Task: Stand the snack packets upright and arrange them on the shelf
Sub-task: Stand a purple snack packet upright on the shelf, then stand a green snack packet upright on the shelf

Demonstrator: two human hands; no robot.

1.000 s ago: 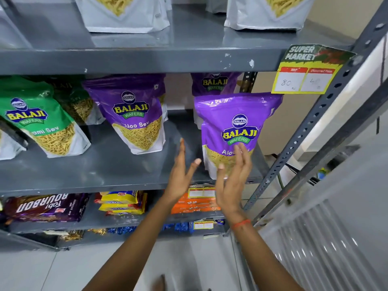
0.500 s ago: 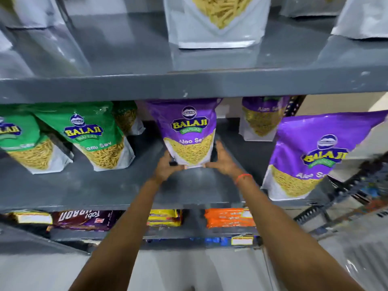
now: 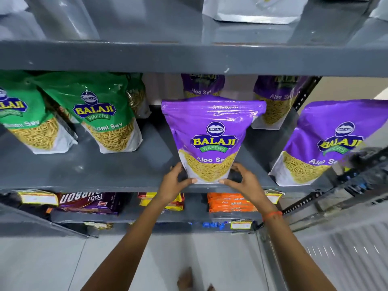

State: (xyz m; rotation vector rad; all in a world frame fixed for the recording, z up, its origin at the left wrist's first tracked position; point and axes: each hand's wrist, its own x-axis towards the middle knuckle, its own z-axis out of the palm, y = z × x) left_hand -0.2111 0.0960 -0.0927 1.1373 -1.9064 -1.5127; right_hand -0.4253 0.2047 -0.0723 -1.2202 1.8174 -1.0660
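Observation:
A purple Aloo Sev packet (image 3: 213,131) stands upright at the front edge of the grey middle shelf (image 3: 88,169). My left hand (image 3: 174,181) grips its lower left corner and my right hand (image 3: 241,181) grips its lower right corner. Another purple packet (image 3: 327,143) stands at the right end of the shelf. Two more purple packets (image 3: 201,85) (image 3: 275,97) stand behind, partly hidden. Two green packets (image 3: 105,114) (image 3: 23,118) stand at the left, leaning a little.
The upper shelf (image 3: 189,57) hangs low over the packets and carries white-bottomed packets (image 3: 252,11). The lower shelf holds a brown biscuit pack (image 3: 88,202), yellow packs (image 3: 168,201) and orange packs (image 3: 228,202). A slanted grey upright (image 3: 304,95) stands at the right.
Both hands have left the right-hand packet, gone left to the middle purple packet, gripped its bottom corners and pulled it forward to the shelf's front edge. The view has shifted left.

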